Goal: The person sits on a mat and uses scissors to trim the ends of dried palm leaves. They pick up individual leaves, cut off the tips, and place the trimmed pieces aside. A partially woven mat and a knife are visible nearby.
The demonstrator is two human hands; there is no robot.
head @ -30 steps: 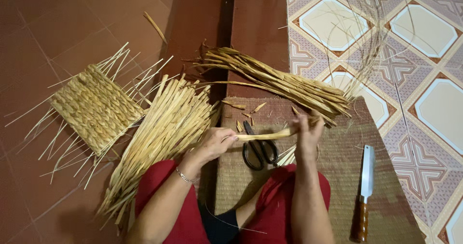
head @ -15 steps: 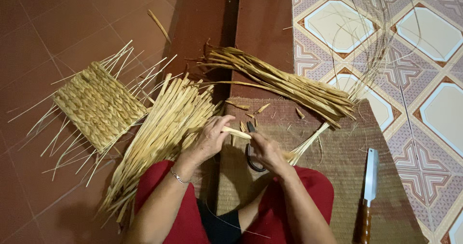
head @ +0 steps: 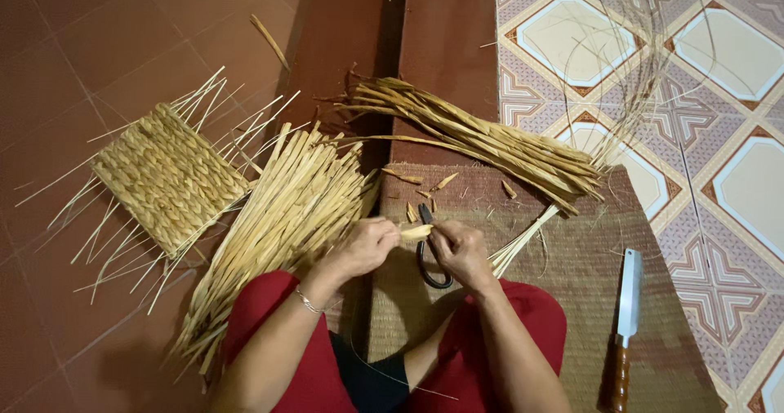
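Grip-wise, both hands are pinched shut on the same short straw strip (head: 415, 233): left hand (head: 367, 246) has one end, right hand (head: 459, 250) the other, held just above the black scissors (head: 430, 254) lying on the woven mat (head: 572, 282). Looks like she's mid-prep on a single strand, flattening or folding it. Next bit probably needs steady fingertip tension so it doesn't split. Loose straw pile (head: 278, 225) and half-woven panel (head: 167, 176) sit left, knife (head: 627, 315) off right.
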